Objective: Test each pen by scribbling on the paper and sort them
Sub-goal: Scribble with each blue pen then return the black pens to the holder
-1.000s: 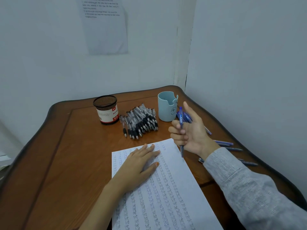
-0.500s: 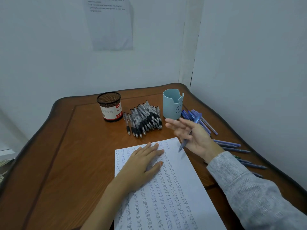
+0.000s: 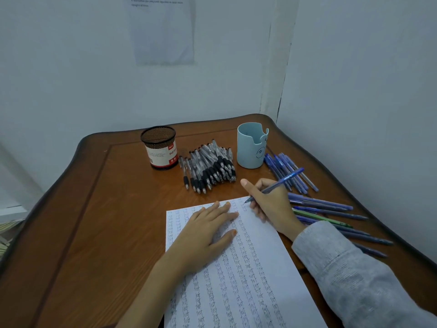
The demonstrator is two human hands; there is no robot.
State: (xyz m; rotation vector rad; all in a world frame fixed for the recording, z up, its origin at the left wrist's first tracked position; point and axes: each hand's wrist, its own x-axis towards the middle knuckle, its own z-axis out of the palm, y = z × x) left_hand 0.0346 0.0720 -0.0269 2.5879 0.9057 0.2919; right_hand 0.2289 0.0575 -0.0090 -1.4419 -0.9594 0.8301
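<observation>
At the far left of the bench (image 3: 106,221) stands a dark mesh holder (image 3: 158,147), and just beside it to the right lies a heap of black pens (image 3: 210,166), tips toward the person. Nearer the person, the left hand (image 3: 205,233) lies flat on the paper (image 3: 283,280), fingers straight and holding nothing, pinning the sheet's upper left part. The sheet is already filled with rows of small scribbles over most of what shows.

Past the heap stands a pale blue cup (image 3: 250,145). In front of it the right hand (image 3: 272,204) has its grip clamped on a blue pen (image 3: 283,180), fingers curled round the lower barrel, forefinger stretched out over it. The pen's long axis runs on a slant: tip down and to the left of the grip, at the top right corner of the paper, cap end up and away to the right. I cannot tell whether the tip touches the sheet or hangs just above it. The scribble, I judge, calls for only a short stroke by this hand, with the left hand steadying.

To the right lie a bunch of blue pens (image 3: 281,169) by the cup and scattered pens (image 3: 331,208) along the bench edge.
</observation>
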